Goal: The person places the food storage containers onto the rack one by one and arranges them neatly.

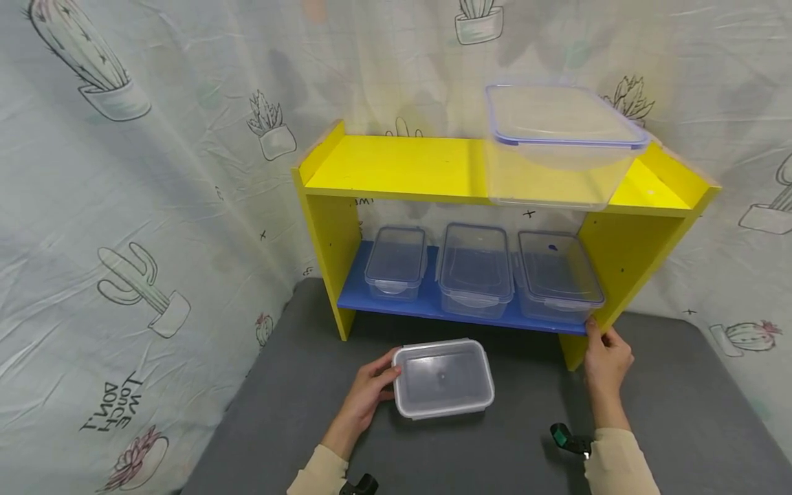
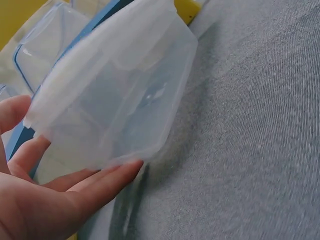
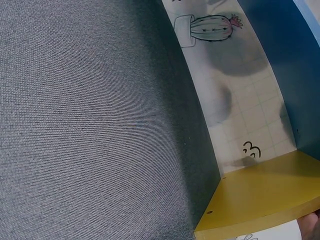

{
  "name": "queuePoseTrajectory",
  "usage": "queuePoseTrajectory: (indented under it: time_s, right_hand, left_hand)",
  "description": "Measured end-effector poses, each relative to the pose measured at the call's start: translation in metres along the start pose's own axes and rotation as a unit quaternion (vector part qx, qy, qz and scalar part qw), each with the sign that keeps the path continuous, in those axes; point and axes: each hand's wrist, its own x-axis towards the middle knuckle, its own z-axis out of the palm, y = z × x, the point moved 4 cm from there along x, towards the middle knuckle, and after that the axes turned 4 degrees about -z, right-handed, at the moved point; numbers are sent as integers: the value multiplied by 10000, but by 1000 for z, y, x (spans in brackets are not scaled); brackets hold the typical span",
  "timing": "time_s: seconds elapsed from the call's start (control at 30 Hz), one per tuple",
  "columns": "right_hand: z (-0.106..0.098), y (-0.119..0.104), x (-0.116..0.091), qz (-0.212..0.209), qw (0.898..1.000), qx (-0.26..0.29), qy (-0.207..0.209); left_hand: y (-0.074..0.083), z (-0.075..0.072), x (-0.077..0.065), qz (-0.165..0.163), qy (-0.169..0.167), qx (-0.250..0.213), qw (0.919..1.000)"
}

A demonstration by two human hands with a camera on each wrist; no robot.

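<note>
My left hand (image 1: 365,395) holds a clear plastic food container (image 1: 443,378) with a whitish rim by its left end, thumb on the rim and fingers underneath. In the left wrist view the container (image 2: 120,95) is tilted over the grey cloth, and it looks empty. My right hand (image 1: 608,361) grips the lower right front corner of a yellow and blue shelf unit (image 1: 408,165). Only a bit of that hand (image 3: 309,227) shows in the right wrist view, at the outer side of the yellow side panel (image 3: 270,187).
On the blue lower shelf (image 1: 427,306) stand three lidded clear containers: a small left one (image 1: 396,261), a middle one (image 1: 475,268) and a right one (image 1: 559,275). A large blue-rimmed container (image 1: 557,158) sits on the yellow top. Behind hangs a cactus-print cloth (image 1: 204,206).
</note>
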Motion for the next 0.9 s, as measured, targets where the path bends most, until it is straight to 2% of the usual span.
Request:
queuePoseTrajectory:
  time_s: [0.3, 0.43, 0.7, 0.9]
  right_hand:
    - [1, -1, 0, 31, 9999, 124, 17]
    - [1, 1, 0, -3, 9999, 112, 36]
    - [2, 1, -1, -43, 10000, 38, -34]
    - [1, -1, -2, -17, 9999, -136, -52]
  left_hand:
    - [2, -1, -6, -47, -387, 368, 9986]
    - [0, -2, -7, -167, -345, 386, 9985]
    - [-1, -2, -8, -494, -11, 279, 9984]
    - [3, 1, -8, -545, -89, 305, 9980]
